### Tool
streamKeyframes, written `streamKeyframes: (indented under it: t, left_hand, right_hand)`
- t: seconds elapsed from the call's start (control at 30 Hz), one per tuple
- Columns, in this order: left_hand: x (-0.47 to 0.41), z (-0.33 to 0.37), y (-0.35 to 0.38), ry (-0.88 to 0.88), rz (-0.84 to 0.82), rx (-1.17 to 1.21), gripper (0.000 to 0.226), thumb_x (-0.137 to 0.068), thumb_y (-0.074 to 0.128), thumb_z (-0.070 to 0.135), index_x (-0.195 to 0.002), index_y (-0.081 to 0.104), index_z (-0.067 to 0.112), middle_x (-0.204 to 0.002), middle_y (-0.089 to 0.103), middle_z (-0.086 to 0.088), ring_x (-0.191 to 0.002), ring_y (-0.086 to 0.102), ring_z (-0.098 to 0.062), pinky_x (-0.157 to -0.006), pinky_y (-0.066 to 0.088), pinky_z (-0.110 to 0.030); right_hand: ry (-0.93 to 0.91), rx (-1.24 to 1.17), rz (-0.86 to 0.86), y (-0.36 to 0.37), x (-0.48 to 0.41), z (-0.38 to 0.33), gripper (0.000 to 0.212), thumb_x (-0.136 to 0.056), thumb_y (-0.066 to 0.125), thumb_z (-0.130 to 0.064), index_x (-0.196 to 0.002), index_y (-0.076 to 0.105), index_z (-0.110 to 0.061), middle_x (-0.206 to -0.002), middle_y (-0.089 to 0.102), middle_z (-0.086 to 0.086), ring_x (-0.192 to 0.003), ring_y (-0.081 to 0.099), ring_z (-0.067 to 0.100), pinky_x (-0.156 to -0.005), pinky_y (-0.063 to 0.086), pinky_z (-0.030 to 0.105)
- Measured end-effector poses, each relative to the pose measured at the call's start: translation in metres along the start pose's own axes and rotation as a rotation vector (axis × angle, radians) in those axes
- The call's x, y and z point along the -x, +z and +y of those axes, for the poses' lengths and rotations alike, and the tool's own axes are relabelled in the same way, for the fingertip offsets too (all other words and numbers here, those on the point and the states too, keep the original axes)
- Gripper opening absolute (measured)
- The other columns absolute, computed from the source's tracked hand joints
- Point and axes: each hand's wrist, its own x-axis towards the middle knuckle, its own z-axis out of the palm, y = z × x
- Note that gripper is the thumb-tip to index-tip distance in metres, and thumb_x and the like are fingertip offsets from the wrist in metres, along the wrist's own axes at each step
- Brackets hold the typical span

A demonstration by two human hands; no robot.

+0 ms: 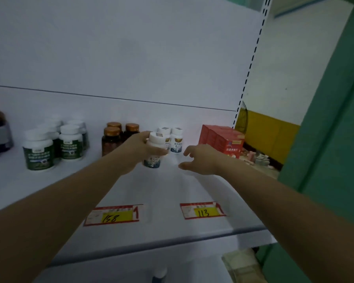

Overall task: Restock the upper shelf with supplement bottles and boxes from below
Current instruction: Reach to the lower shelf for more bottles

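- The upper shelf [192, 190] is a white board that fills most of our view. Stock stands in groups along its back.
- The red boxes [223, 139] sit in a tight row at the right end. They are stiff card, so we judge them light and easy to take by their flat sides.
- The green-labelled bottles [39, 152] cluster at the left and the amber bottles [112, 137] stand mid-shelf. Our left forearm partly covers the amber group.
- Our left hand [137, 152] wraps its fingers and thumb round the upper body of the white bottle [154, 148]. Our right hand [200, 160] hangs just beside it with fingers spread and loosely bent, holding nothing.
- The white bottle stands upright at mid-shelf, just in front of two matching bottles [176, 141]. We cannot tell whether its base touches the shelf or sits a little above it.
- We judge the bottle to be rigid smooth plastic, light and a bit slippery, and tall enough to tip. It is best gripped round the body below the cap, not by the lid.
- Two price tags [112, 215] lie on the shelf near its front edge, marked 158 and 113. Their small print is too blurred to read.
- The bottle labels are also too blurred to read.
- Below the shelf lip a small white cap [159, 276] shows at the frame's bottom edge. The rest of the lower stock is cut off.
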Motion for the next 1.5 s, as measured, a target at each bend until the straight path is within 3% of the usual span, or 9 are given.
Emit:
streamKeyframes:
  t: [0.13,0.23,0.33,0.6,1.0,1.2,1.27,1.4,1.5]
  left_hand:
    - [-0.018,-0.006,0.031,-0.050,0.225,-0.055,0.052,-0.070,0.079,0.006,-0.118,0.059,0.006,-0.117,0.065,-0.011,-0.109,0.060,-0.026,-0.098,0.048,-0.042]
    - [-0.031,-0.009,0.049,-0.034,0.353,-0.104,0.047,-0.071,0.079,0.007,-0.114,0.061,0.002,-0.116,0.065,-0.014,-0.104,0.061,-0.026,-0.092,0.049,-0.037]
    - [-0.044,-0.012,0.058,0.001,0.418,-0.173,0.049,-0.071,0.079,0.008,-0.116,0.061,0.003,-0.116,0.065,-0.012,-0.097,0.060,-0.022,-0.084,0.047,-0.031]
    - [-0.065,-0.020,0.061,0.047,0.491,-0.317,0.053,-0.071,0.079,0.011,-0.121,0.061,0.004,-0.121,0.065,-0.013,-0.109,0.061,-0.026,-0.095,0.050,-0.038]
    - [-0.070,-0.022,0.058,0.019,0.412,-0.414,0.050,-0.073,0.077,0.012,-0.120,0.060,0.005,-0.120,0.065,-0.014,-0.108,0.061,-0.028,-0.097,0.049,-0.043]
    - [-0.060,-0.007,0.056,-0.130,0.304,-0.712,0.044,-0.081,0.071,0.023,-0.114,0.054,0.000,-0.098,0.055,-0.010,-0.088,0.054,-0.024,-0.073,0.042,-0.030]
    - [-0.051,0.001,0.052,-0.188,0.229,-0.863,0.050,-0.083,0.068,0.032,-0.118,0.052,0.000,-0.108,0.058,-0.014,-0.087,0.051,-0.023,-0.071,0.039,-0.027]
    - [-0.023,0.012,0.044,-0.249,0.092,-1.100,0.066,-0.086,0.062,0.043,-0.135,0.044,0.004,-0.136,0.051,-0.015,-0.120,0.051,-0.028,-0.094,0.043,-0.031]
    - [0.008,0.019,0.046,-0.257,0.054,-1.182,0.069,-0.086,0.059,0.046,-0.139,0.041,0.005,-0.141,0.046,-0.014,-0.126,0.047,-0.029,-0.101,0.040,-0.034]
  right_hand:
    - [-0.093,-0.030,-0.006,-0.002,-0.014,0.030,0.057,-0.093,0.052,-0.043,-0.139,0.042,-0.012,-0.141,0.049,0.009,-0.126,0.048,0.024,-0.103,0.039,0.034]
    - [-0.146,-0.050,-0.030,0.002,-0.024,0.042,0.056,-0.093,0.053,-0.041,-0.140,0.042,-0.012,-0.141,0.049,0.008,-0.127,0.048,0.024,-0.104,0.038,0.032]
    - [-0.181,-0.053,-0.033,0.006,-0.033,0.053,0.056,-0.094,0.052,-0.040,-0.140,0.041,-0.012,-0.141,0.049,0.008,-0.126,0.048,0.024,-0.102,0.039,0.031]
    - [-0.223,-0.061,-0.028,0.012,-0.053,0.060,0.055,-0.094,0.052,-0.040,-0.140,0.042,-0.012,-0.141,0.049,0.008,-0.126,0.048,0.025,-0.101,0.039,0.029]
    - [-0.166,-0.061,-0.040,0.013,-0.057,0.057,0.054,-0.094,0.053,-0.039,-0.139,0.043,-0.010,-0.136,0.052,0.011,-0.121,0.051,0.026,-0.097,0.042,0.029]
    - [-0.141,-0.021,-0.049,0.011,-0.049,0.050,0.054,-0.094,0.051,-0.041,-0.137,0.043,-0.010,-0.137,0.051,0.011,-0.122,0.050,0.026,-0.097,0.042,0.031]
    - [-0.138,-0.008,-0.044,0.009,-0.042,0.049,0.053,-0.093,0.051,-0.042,-0.136,0.044,-0.011,-0.136,0.051,0.011,-0.122,0.050,0.026,-0.098,0.042,0.033]
    - [-0.139,-0.002,-0.042,0.006,-0.018,0.048,0.057,-0.093,0.051,-0.043,-0.139,0.042,-0.011,-0.139,0.049,0.010,-0.125,0.048,0.025,-0.100,0.041,0.032]
    - [-0.153,0.000,-0.033,0.000,0.009,0.049,0.059,-0.093,0.051,-0.044,-0.140,0.042,-0.009,-0.141,0.049,0.011,-0.126,0.048,0.026,-0.101,0.040,0.032]
